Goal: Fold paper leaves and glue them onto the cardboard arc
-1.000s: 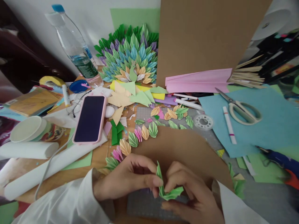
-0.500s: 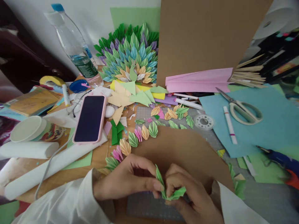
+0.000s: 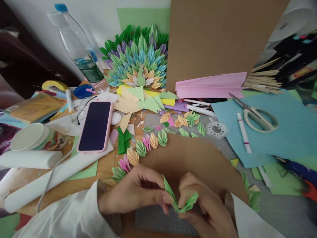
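Both of my hands pinch one small pleated green paper leaf (image 3: 179,199) low in the middle of the view. My left hand (image 3: 138,191) grips its left wing between thumb and fingers. My right hand (image 3: 204,206) holds its right wing, fingers curled closed. The leaf is bent into a V over a curved brown cardboard piece (image 3: 193,158). A row of finished folded leaves (image 3: 148,142) in green, pink and orange runs along the cardboard's left edge.
A pink-cased phone (image 3: 95,126) lies left of centre. A paper peacock fan (image 3: 138,59), a water bottle (image 3: 79,49) and a tall brown board (image 3: 218,43) stand behind. Scissors (image 3: 255,114), a marker (image 3: 243,132) and a tape roll (image 3: 216,129) lie right; white rolls (image 3: 32,158) lie left.
The green leaf has been bent further, its two wings spreading apart. Both hands stay in place, with the fingers shifting slightly on the paper.
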`<state>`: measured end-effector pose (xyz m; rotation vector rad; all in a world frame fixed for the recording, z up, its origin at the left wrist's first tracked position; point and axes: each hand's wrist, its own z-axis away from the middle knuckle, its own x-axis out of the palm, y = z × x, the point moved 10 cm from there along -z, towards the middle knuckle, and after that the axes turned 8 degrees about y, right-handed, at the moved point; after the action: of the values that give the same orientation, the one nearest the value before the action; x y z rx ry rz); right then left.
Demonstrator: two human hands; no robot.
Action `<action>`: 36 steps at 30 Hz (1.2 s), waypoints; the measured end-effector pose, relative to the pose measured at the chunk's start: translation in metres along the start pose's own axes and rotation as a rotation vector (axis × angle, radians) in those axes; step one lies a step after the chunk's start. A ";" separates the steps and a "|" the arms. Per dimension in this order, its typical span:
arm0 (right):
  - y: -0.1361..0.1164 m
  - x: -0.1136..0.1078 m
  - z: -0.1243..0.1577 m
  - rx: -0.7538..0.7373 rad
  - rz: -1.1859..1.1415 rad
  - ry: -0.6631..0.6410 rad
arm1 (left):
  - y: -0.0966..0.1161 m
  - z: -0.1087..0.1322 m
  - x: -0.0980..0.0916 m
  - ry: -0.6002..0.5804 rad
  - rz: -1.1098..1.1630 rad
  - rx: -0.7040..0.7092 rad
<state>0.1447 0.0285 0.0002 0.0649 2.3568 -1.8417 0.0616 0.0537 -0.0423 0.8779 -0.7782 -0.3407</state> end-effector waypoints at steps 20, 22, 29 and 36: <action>0.006 0.001 -0.007 0.116 -0.046 0.017 | 0.002 -0.004 -0.005 0.089 -0.105 0.060; 0.011 0.001 -0.005 0.158 -0.093 0.038 | 0.002 -0.004 -0.006 0.101 -0.105 0.056; 0.023 0.009 0.004 0.279 -0.378 0.057 | -0.003 -0.004 -0.007 0.119 -0.039 0.011; 0.027 0.016 0.004 0.366 -0.511 0.023 | -0.010 -0.003 0.001 0.039 -0.023 -0.038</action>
<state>0.1327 0.0301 -0.0293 -0.5244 2.1522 -2.4908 0.0644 0.0488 -0.0512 0.8563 -0.7235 -0.3567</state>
